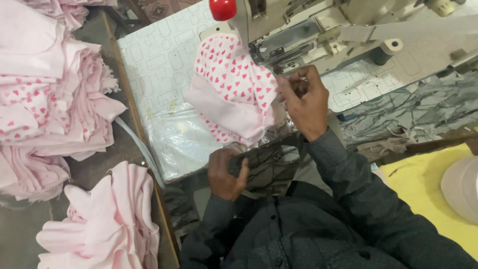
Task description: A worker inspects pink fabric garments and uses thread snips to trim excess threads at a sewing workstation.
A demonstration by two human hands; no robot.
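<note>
Nearest, the left hand curled shut over the table's front edge, gripping a dark marbled cloth. Beyond it, the right hand pinched its fingertips on the soft pink heart-print garment at the cream metal sewing machine. A crinkled clear plastic bag lay on the patterned white tabletop. Pink folded stacks were piled left.

Crowded just right of the heart-print garment by the sewing machine head; blocked left of it by stacked pink fabric; open above-left of it across patterned tabletop; passable below-left over clear plastic sheet.
</note>
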